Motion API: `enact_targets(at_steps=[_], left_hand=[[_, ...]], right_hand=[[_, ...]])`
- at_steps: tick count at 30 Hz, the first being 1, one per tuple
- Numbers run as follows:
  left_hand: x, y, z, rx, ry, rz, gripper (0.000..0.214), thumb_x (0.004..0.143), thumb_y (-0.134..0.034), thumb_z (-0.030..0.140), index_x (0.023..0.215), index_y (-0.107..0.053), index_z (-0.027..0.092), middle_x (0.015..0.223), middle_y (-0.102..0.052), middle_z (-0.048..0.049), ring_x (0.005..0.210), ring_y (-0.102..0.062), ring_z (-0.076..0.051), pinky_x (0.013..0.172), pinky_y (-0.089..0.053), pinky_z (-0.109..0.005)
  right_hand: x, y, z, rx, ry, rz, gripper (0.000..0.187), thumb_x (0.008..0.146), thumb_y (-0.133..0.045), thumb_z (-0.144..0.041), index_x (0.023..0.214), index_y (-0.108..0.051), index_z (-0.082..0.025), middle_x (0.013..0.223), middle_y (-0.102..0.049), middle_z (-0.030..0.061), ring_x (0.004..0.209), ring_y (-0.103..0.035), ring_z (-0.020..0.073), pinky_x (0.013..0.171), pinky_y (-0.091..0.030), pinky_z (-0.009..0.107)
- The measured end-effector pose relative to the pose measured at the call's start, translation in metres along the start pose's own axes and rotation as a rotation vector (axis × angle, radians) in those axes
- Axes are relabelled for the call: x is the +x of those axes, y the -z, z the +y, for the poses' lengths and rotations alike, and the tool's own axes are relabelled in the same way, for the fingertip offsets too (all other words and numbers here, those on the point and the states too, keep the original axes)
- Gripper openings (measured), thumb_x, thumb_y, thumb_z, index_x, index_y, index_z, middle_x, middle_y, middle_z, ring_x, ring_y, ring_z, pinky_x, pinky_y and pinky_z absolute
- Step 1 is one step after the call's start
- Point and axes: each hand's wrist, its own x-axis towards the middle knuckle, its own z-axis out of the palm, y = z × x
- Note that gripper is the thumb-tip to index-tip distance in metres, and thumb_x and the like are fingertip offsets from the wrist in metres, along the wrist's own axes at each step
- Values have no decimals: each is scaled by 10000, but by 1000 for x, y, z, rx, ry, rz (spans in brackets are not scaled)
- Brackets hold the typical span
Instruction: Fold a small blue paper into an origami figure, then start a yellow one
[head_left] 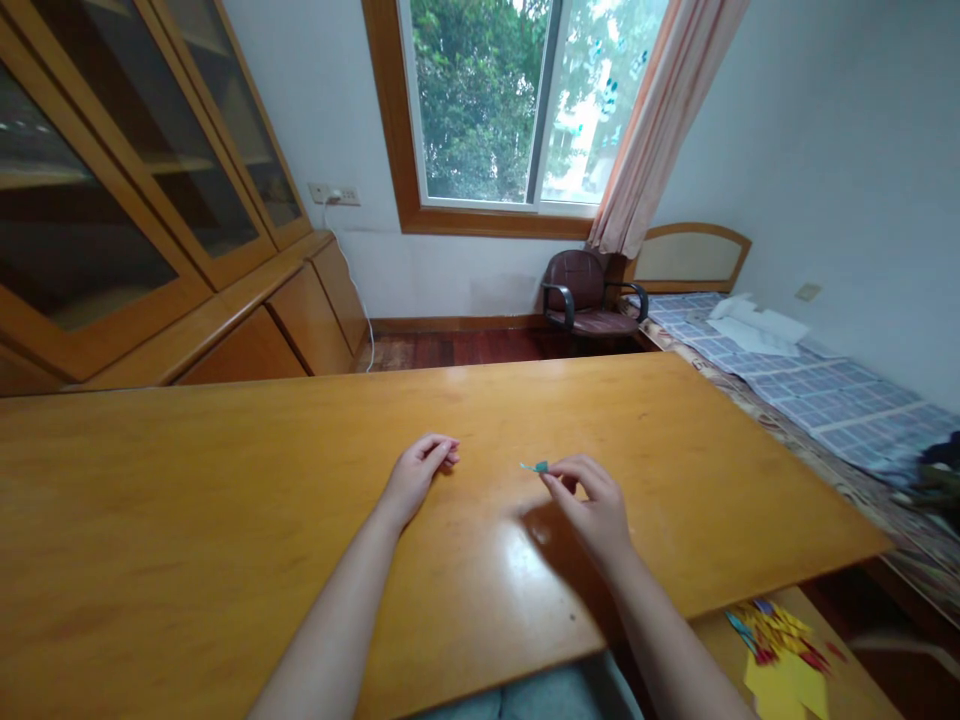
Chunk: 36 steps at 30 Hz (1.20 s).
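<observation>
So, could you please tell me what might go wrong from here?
The right hand pinches the small teal piece by one end, so it might slip. If dropped, it could skid across the shiny tabletop. The right forearm might also brush the loose colourful pieces on the lower surface.

Open tabletop [187, 530] left of hands [420, 470] [594, 500]

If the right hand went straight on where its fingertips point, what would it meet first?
Most likely the left hand, across the table, with the pinched green piece leading. The right hand looks raised, though, so it might pass above; depth is unclear.
</observation>
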Motion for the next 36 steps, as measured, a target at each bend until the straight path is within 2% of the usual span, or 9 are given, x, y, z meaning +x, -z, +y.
enact_targets(at_steps=[4,8,12,15,19,23,25,32,36], left_hand=[[1,1,-2,1,5,-5,350,796,-680,477,888,-694,140,789,-683,-66,737,-621,-174,688,-495,-273],[2,2,-5,-4,11,-6,351,796,-684,480,890,-697,143,790,-683,-64,738,-622,-174,690,-495,-271],[2,2,-6,-19,6,-9,351,790,-692,475,897,-703,141,790,-687,-71,744,-625,-178,687,-499,-272],[2,2,-5,-18,4,-12,353,790,-692,479,896,-706,142,791,-688,-73,738,-626,-178,684,-503,-274],[2,1,-3,-13,8,-13,351,782,-697,485,879,-707,148,780,-686,-65,732,-626,-175,687,-504,-272],[0,0,2,22,3,-21,350,784,-690,484,878,-707,148,779,-686,-67,732,-627,-182,693,-505,-283],[-1,-1,6,50,-4,-33,335,788,-681,478,869,-707,153,780,-685,-65,726,-626,-185,699,-507,-291],[-2,-4,12,114,-20,-58,325,807,-649,475,868,-709,162,793,-680,-58,717,-628,-185,715,-505,-295],[-1,-4,10,137,-29,-76,303,828,-631,457,866,-707,166,795,-678,-54,722,-631,-179,721,-502,-289]], right_hand=[[22,-18,-6,148,-103,20,119,860,-667,-302,789,-703,-214,756,-640,28,663,-553,156,622,-444,291],[43,-40,-6,310,-217,20,178,831,-686,-370,787,-709,-199,764,-628,32,634,-533,143,553,-422,261],[57,-64,3,463,-345,90,222,766,-720,-401,802,-708,-182,714,-621,19,576,-496,124,522,-401,245],[58,-80,16,477,-416,133,269,743,-720,-429,812,-707,-170,695,-635,23,575,-497,127,519,-396,241],[45,-93,36,413,-374,106,267,767,-709,-433,816,-717,-171,773,-675,37,655,-551,148,604,-445,261],[33,-94,46,370,-428,79,281,772,-706,-449,824,-717,-174,746,-666,31,598,-540,146,541,-427,254],[32,-94,45,353,-421,65,272,780,-698,-443,827,-717,-176,744,-662,31,592,-543,147,531,-424,253],[33,-93,35,191,-256,14,163,805,-672,-344,743,-714,-199,702,-638,9,601,-524,140,577,-407,259],[33,-93,34,168,-236,-18,151,813,-666,-334,750,-719,-207,705,-638,11,604,-531,147,589,-407,264]])
